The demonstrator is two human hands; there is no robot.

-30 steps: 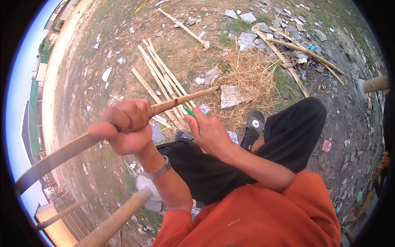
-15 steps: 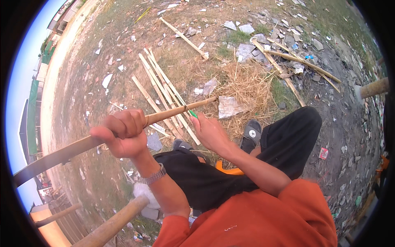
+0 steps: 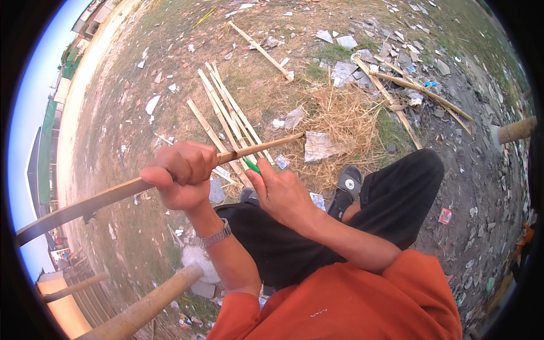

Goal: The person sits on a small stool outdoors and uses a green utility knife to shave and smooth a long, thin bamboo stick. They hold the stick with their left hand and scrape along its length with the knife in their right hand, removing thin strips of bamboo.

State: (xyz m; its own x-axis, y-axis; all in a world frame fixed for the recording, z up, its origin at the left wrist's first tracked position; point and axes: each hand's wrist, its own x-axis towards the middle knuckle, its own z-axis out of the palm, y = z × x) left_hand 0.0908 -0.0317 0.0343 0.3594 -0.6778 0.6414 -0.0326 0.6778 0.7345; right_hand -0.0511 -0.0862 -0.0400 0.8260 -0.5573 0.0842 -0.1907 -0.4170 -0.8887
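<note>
A long split bamboo strip (image 3: pixel 105 199) runs slantwise across the view, from the far left rim to a tip above the straw. My left hand (image 3: pixel 184 171) is closed around it near its middle, with a metal watch on the wrist. Just to the right, my right hand (image 3: pixel 283 195) grips a small green-handled knife (image 3: pixel 251 165). The knife meets the strip close beside my left fist; its blade is too small to make out clearly. Beyond my hands, several pale bamboo strips (image 3: pixel 218 110) lie side by side on the ground.
Dry straw (image 3: pixel 345 122) is heaped ahead, beside a flat whitish scrap (image 3: pixel 318 146). More bamboo pieces (image 3: pixel 419 88) lie among broken tiles at the far right. A thick bamboo pole (image 3: pixel 153 297) stands near my left arm, another post (image 3: pixel 515 130) at the right. My bent legs are below.
My right hand and the knife have slid left along the bamboo strip, nearer to my left fist. My left hand keeps its hold; the view has shifted slightly.
</note>
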